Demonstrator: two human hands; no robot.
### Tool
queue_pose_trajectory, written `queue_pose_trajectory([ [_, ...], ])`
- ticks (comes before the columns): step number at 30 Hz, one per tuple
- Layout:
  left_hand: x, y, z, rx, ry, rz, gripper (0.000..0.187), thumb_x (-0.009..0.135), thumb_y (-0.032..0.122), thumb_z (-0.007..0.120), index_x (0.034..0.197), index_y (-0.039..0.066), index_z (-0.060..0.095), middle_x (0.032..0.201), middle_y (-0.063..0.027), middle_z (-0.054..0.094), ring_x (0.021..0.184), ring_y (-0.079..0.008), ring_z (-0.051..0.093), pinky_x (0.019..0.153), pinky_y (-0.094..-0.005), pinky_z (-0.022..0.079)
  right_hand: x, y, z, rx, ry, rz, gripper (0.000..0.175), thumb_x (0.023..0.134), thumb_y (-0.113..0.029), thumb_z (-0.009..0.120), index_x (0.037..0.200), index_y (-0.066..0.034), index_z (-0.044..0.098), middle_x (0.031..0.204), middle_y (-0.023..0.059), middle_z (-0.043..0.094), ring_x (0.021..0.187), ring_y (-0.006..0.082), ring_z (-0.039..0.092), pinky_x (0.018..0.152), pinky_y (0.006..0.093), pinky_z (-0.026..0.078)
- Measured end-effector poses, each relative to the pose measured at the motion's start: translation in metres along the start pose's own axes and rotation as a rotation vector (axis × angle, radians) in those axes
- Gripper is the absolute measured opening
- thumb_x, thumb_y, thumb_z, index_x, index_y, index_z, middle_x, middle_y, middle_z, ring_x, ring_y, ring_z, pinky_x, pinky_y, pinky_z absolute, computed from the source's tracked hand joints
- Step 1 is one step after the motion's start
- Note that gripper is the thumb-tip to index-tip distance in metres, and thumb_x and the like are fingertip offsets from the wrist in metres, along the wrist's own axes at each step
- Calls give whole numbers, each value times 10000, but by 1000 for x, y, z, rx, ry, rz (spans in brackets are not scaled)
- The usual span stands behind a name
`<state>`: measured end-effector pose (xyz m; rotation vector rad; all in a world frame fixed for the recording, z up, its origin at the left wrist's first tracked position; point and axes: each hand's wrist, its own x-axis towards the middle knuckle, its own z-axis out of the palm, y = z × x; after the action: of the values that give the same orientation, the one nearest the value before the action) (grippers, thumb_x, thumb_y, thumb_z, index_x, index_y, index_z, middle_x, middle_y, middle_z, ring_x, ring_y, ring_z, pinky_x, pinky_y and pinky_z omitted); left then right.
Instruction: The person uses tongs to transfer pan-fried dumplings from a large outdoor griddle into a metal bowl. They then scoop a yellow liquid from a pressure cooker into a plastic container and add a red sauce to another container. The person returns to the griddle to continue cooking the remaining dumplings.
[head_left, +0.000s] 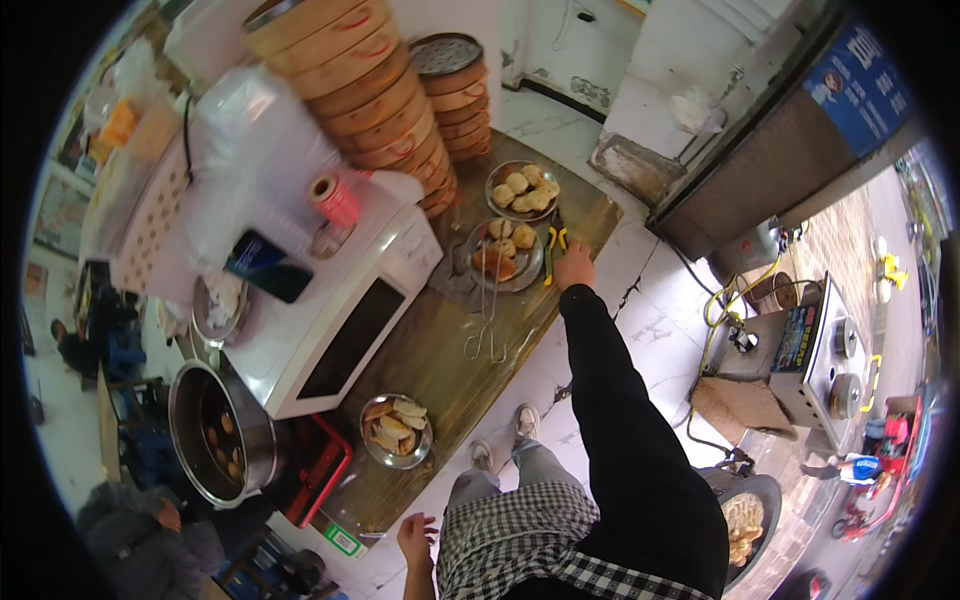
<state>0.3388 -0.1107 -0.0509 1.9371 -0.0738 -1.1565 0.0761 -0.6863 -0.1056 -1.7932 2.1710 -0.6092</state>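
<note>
My right hand (574, 266), in a black sleeve, reaches to the wooden table's edge, right beside yellow-handled pliers (551, 255). Its fingers are partly hidden, so a grip cannot be made out. Left of it, a metal plate (534, 271) holds browned food pieces, with metal tongs (487, 315) lying across it. Beyond, another metal plate (491, 204) carries several round browned pieces. My left hand (416, 538) hangs empty near the table's near corner, fingers apart and slightly curled. A third plate (365, 435) with folded, dumpling-like pieces rests on the near part of the table.
A white microwave (300, 360) bears a phone (268, 266) and plastic bags. Bamboo steamers (375, 97) are stacked behind. A steel pot (176, 450) with eggs in dark liquid stands left, near a seated person (142, 525). Right are a metal cooker (814, 375) and a round pan (772, 499) of food.
</note>
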Motion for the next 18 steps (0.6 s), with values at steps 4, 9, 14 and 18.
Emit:
queue_pose_trajectory([
  [4, -5, 5, 16, 75, -114, 35, 202, 919, 205, 557, 1004, 22, 575, 849, -116, 665, 592, -149, 590, 473, -253, 417, 13, 10, 20, 148, -265, 146, 364, 803, -301, 590, 942, 34, 604, 902, 264, 652, 861, 388, 650, 761, 450, 523],
  [9, 36, 24, 29, 290, -314, 71, 329, 916, 341, 578, 1086, 59, 584, 799, -68, 646, 579, -110, 549, 447, -242, 378, -99, 51, -16, 371, -114, 110, 358, 803, -307, 558, 993, -3, 550, 868, 263, 628, 818, 419, 608, 738, 514, 475],
  [14, 81, 40, 48, 363, -647, 99, 224, 925, 232, 557, 1031, 34, 561, 874, -106, 657, 609, -146, 594, 496, -255, 438, -283, 123, -71, 223, -367, 454, 451, 821, -471, 535, 786, -40, 662, 763, 231, 634, 764, 402, 615, 688, 476, 480],
  [18, 93, 45, 69, 592, -917, 212, 254, 940, 273, 546, 1058, 49, 548, 897, -100, 656, 673, -140, 605, 554, -256, 461, -485, 176, -97, 110, -8, 688, 332, 812, -393, 637, 815, -71, 716, 879, 187, 634, 949, 346, 566, 773, 438, 461],
])
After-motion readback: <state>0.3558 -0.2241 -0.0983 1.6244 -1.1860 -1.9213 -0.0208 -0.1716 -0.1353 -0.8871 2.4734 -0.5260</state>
